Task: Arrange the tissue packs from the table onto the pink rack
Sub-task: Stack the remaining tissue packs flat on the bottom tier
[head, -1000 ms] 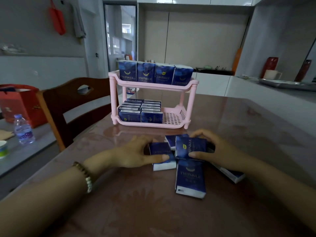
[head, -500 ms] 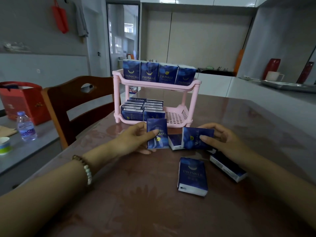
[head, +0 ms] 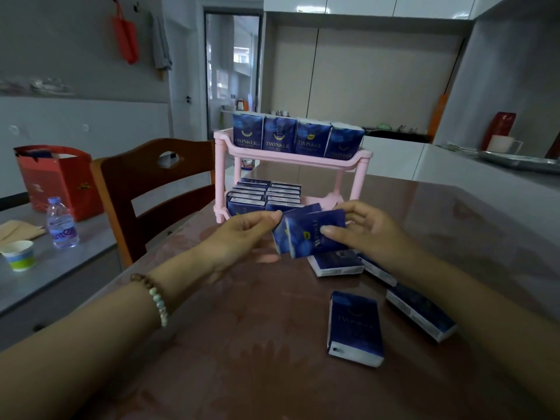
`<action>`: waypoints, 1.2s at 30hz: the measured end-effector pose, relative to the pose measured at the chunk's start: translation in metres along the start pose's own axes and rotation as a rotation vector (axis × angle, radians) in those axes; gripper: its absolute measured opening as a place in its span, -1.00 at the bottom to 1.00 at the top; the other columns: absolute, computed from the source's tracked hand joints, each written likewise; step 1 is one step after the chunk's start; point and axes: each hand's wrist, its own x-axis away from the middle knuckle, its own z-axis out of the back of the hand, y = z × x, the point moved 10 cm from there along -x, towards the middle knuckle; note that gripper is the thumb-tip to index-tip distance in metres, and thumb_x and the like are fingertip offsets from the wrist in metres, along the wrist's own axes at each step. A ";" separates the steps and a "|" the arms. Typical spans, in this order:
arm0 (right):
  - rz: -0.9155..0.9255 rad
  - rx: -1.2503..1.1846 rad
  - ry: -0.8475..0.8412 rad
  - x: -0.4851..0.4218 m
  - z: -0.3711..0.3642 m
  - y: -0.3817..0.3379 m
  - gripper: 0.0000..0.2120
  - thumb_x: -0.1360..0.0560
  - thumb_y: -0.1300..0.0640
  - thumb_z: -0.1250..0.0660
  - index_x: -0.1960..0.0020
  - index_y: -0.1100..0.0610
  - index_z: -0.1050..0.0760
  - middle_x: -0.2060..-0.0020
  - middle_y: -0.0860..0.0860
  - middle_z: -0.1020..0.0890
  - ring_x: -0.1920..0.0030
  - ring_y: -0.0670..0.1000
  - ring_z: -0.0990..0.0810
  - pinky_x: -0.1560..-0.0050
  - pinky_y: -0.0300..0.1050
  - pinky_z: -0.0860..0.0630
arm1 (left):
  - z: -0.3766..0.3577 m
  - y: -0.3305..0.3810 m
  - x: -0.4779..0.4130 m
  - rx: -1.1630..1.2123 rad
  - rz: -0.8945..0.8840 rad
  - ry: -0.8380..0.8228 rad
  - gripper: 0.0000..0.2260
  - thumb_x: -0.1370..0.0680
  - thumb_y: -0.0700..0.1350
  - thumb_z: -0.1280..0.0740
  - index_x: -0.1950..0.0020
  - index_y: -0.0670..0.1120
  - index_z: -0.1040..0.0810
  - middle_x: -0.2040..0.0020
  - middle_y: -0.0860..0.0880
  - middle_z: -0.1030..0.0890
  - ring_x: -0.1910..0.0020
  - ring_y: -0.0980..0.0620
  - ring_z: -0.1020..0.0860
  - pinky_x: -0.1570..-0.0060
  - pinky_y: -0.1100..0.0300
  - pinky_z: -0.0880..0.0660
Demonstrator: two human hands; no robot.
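hands (head: 242,234) (head: 372,231) hold two packs (head: 315,237), edges overlapping, before rack (head: 291,158).

The one camera sat on my head and looked forward and down across the table (head: 242,359). Its wide lens bent the edges, so my forearms swept in large from the bottom corners. My left hand (head: 239,237) and right hand (head: 372,231) met near mid-frame, close under the lens, gripping packs (head: 315,234). The rack (head: 291,157) stood just beyond them, seen from its front and slightly from above. Farther off the view took in a chair (head: 157,189) at left, a doorway (head: 233,71) at the back and a counter (head: 485,177) at right.
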 end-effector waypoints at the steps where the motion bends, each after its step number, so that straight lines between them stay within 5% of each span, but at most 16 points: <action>1: 0.002 0.019 0.013 -0.001 -0.003 0.003 -0.77 -0.36 0.22 -0.44 0.04 0.16 -0.48 0.18 0.03 -0.63 0.26 -0.12 -0.63 0.26 -0.32 -0.57 | 0.000 0.000 0.000 -0.025 0.001 -0.002 -0.71 -0.58 0.01 -0.18 -0.12 -0.08 -0.61 0.01 -0.07 -0.69 0.10 0.07 -0.64 0.12 0.21 -0.61; 5: -0.018 0.028 0.030 -0.001 -0.013 0.017 -0.80 -0.40 0.19 -0.43 0.05 0.11 -0.44 0.19 -0.02 -0.64 0.25 -0.17 -0.64 0.26 -0.32 -0.56 | -0.007 -0.002 0.002 -0.046 0.019 -0.035 -0.71 -0.54 0.11 -0.18 -0.06 0.01 -0.60 0.06 0.02 -0.70 0.06 0.11 -0.66 0.12 0.21 -0.61; 9: -0.048 -0.001 0.015 -0.001 -0.015 0.024 -0.75 -0.42 0.22 -0.41 -0.01 0.21 -0.39 0.09 -0.04 -0.64 0.15 -0.20 -0.64 0.14 -0.31 -0.58 | -0.012 -0.003 0.003 -0.112 -0.009 -0.060 -0.63 -0.45 -0.11 -0.39 -0.23 -0.13 -0.45 -0.06 -0.12 -0.67 -0.01 0.01 -0.65 0.04 0.19 -0.61; 17: -0.074 -0.041 -0.033 -0.001 -0.015 0.028 -0.66 -0.38 0.19 -0.43 -0.09 0.00 -0.42 0.01 -0.03 -0.63 0.05 -0.15 -0.64 0.04 -0.25 -0.59 | -0.017 0.002 0.002 -0.077 -0.101 -0.075 -0.63 -0.46 -0.08 -0.33 -0.23 -0.17 -0.47 -0.15 -0.13 -0.62 -0.08 -0.01 -0.62 -0.06 0.15 -0.58; 23: -0.020 0.006 -0.082 -0.008 -0.014 0.020 -0.73 -0.38 0.22 -0.44 -0.01 0.02 -0.48 0.06 -0.07 -0.63 0.10 -0.16 -0.65 0.13 -0.32 -0.57 | -0.015 0.015 -0.003 -0.173 -0.175 -0.059 -0.76 -0.53 -0.19 -0.29 -0.19 -0.17 -0.50 -0.09 -0.09 -0.63 0.05 0.22 -0.62 0.17 0.41 -0.52; 26: -0.005 0.031 -0.073 -0.020 -0.007 0.016 -0.69 -0.35 0.23 -0.46 -0.04 0.07 -0.48 0.03 -0.01 -0.63 0.07 -0.08 -0.64 0.13 -0.28 -0.59 | -0.015 0.024 -0.013 -0.208 -0.175 -0.087 -0.73 -0.48 -0.13 -0.35 -0.17 -0.12 -0.52 -0.09 -0.08 -0.64 -0.01 0.11 -0.63 0.05 0.29 -0.57; 29: 0.017 0.080 -0.038 -0.033 0.006 0.007 -0.63 -0.32 0.18 -0.48 -0.08 0.07 -0.47 -0.02 0.01 -0.61 0.00 -0.02 -0.62 0.06 -0.22 -0.61 | -0.016 0.038 -0.030 -0.348 -0.160 -0.145 -0.72 -0.47 -0.10 -0.37 -0.16 -0.11 -0.54 -0.09 -0.08 -0.64 -0.08 0.00 -0.61 -0.09 0.16 -0.56; 36: 0.208 0.331 0.248 -0.039 0.068 -0.016 -0.51 -0.32 0.01 -0.46 -0.20 -0.03 -0.37 -0.15 -0.11 -0.49 -0.08 -0.12 -0.52 -0.01 -0.28 -0.49 | -0.010 0.071 -0.067 -0.412 -0.227 -0.156 -0.87 -0.53 -0.19 -0.30 -0.03 0.01 -0.53 0.08 0.15 -0.65 0.09 0.30 -0.62 0.21 0.46 -0.50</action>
